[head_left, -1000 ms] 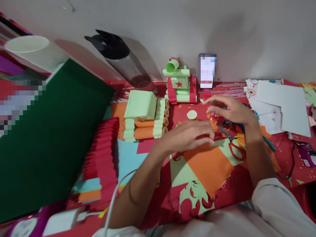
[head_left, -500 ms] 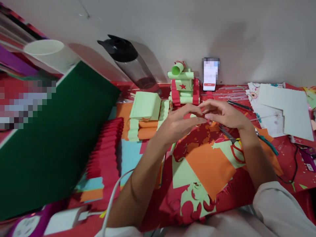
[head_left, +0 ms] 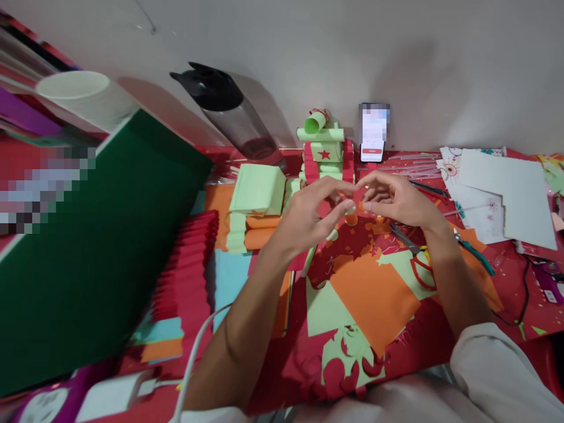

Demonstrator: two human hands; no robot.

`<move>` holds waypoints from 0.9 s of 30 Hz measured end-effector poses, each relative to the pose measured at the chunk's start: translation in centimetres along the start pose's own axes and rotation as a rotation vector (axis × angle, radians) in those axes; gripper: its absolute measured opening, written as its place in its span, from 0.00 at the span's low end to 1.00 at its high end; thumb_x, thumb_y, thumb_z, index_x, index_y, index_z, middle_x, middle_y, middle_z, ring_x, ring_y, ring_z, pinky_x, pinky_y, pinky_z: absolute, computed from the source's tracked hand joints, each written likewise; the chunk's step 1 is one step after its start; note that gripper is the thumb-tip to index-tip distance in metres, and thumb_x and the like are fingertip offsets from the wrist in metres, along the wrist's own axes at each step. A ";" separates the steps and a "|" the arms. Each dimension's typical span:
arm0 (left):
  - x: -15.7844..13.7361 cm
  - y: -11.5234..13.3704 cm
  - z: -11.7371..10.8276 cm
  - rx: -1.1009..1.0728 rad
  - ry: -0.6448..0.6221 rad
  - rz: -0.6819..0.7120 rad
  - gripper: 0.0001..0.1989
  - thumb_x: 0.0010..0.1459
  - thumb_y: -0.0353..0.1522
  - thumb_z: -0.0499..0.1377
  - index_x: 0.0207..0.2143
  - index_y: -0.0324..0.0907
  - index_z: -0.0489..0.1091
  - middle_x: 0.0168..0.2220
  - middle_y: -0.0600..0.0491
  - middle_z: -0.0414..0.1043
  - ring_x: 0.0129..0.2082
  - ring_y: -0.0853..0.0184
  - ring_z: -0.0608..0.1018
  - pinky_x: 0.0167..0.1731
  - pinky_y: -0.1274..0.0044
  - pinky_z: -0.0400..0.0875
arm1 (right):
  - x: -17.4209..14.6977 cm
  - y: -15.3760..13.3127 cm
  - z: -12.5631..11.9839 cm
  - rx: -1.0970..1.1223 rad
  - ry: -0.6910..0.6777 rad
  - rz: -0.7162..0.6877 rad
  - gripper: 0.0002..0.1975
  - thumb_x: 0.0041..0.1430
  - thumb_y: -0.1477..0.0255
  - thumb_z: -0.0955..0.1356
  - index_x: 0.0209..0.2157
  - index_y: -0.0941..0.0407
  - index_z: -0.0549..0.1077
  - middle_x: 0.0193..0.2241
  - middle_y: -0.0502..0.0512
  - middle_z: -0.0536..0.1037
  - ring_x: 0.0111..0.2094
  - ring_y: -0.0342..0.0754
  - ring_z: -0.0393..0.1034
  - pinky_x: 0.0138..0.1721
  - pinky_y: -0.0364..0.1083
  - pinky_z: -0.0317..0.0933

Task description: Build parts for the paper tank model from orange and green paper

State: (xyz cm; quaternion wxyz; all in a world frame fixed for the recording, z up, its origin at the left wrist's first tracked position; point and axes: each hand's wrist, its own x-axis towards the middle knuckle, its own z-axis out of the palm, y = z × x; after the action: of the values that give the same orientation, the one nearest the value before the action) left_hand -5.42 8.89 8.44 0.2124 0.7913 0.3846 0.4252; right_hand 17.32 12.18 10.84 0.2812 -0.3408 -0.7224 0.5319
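My left hand [head_left: 311, 211] is held above the red work surface, its thumb apart from its bent fingers, with nothing visible in its grasp. Facing it, my right hand [head_left: 394, 201] has curled fingers and a small orange paper piece [head_left: 362, 207] at the thumb tip. The two index fingertips come close together; whether they touch is unclear. Below the left thumb is a small orange paper roll [head_left: 351, 218], partly hidden. Behind the hands stands a light-green paper tank model [head_left: 326, 151] with red tracks and a red star. Scissors [head_left: 420, 267] lie under my right wrist.
An orange sheet [head_left: 374, 299] and green cut-outs [head_left: 348, 358] lie in front. At the left are a green board [head_left: 101, 252], a bottle [head_left: 247, 126] and a second paper model [head_left: 258, 197]. A phone [head_left: 372, 153] leans on the wall. Pliers [head_left: 478, 257] and white card [head_left: 526, 205] are to the right.
My left thumb has moved down and away from its index finger, widening the gap. My right fingers have curled more. The small orange roll now shows between the hands.
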 end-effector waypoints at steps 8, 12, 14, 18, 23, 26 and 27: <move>0.3 1.1 0.6 -0.055 -0.090 -0.153 0.14 0.66 0.45 0.63 0.44 0.44 0.73 0.39 0.53 0.79 0.29 0.70 0.76 0.34 0.76 0.72 | 0.0 -0.1 0.4 0.001 0.006 0.007 0.14 0.58 0.73 0.74 0.46 0.54 0.74 0.35 0.49 0.80 0.37 0.45 0.77 0.40 0.44 0.69; 0.3 1.1 1.0 -0.052 -0.048 -0.116 0.09 0.66 0.40 0.62 0.41 0.44 0.72 0.40 0.53 0.78 0.28 0.71 0.74 0.32 0.76 0.70 | -0.1 -0.2 0.3 0.015 -0.003 0.017 0.15 0.59 0.73 0.73 0.48 0.52 0.73 0.35 0.49 0.81 0.39 0.46 0.79 0.41 0.45 0.70; 0.3 1.2 1.0 -0.071 -0.042 -0.126 0.08 0.66 0.39 0.63 0.41 0.44 0.72 0.40 0.53 0.78 0.28 0.71 0.74 0.31 0.77 0.69 | -0.1 -0.2 0.4 0.025 -0.004 0.010 0.15 0.59 0.73 0.73 0.48 0.53 0.73 0.35 0.49 0.82 0.40 0.47 0.80 0.41 0.45 0.70; 0.4 1.2 1.1 -0.178 -0.007 -0.186 0.08 0.66 0.38 0.63 0.40 0.44 0.71 0.37 0.53 0.77 0.30 0.70 0.75 0.27 0.78 0.66 | 0.0 -0.3 0.5 0.015 0.016 -0.009 0.12 0.59 0.74 0.71 0.46 0.54 0.73 0.36 0.50 0.81 0.39 0.47 0.79 0.39 0.46 0.71; 0.5 0.5 1.4 -0.351 0.077 -0.230 0.06 0.64 0.35 0.63 0.40 0.44 0.70 0.35 0.54 0.74 0.31 0.70 0.76 0.31 0.78 0.71 | 0.1 -0.4 0.7 0.012 -0.004 0.007 0.13 0.61 0.74 0.70 0.47 0.54 0.72 0.33 0.49 0.81 0.37 0.47 0.79 0.39 0.46 0.70; 0.5 0.2 1.6 -0.400 0.114 -0.252 0.06 0.63 0.34 0.64 0.40 0.44 0.69 0.35 0.54 0.73 0.33 0.70 0.77 0.33 0.77 0.73 | 0.2 -0.4 0.9 -0.003 0.013 0.000 0.14 0.59 0.72 0.72 0.47 0.54 0.73 0.35 0.50 0.81 0.39 0.47 0.79 0.41 0.46 0.70; 0.5 0.2 1.6 -0.411 0.122 -0.256 0.06 0.63 0.33 0.64 0.40 0.44 0.69 0.35 0.54 0.73 0.33 0.70 0.77 0.33 0.77 0.73 | 0.2 -0.4 1.0 -0.010 0.030 -0.007 0.14 0.59 0.72 0.72 0.47 0.54 0.73 0.35 0.50 0.81 0.39 0.47 0.79 0.41 0.47 0.70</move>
State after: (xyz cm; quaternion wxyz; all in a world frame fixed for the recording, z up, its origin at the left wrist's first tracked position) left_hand -3.82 9.13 7.98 0.3976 0.6491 0.3993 0.5111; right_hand 16.37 11.68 10.99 0.2921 -0.3477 -0.7220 0.5219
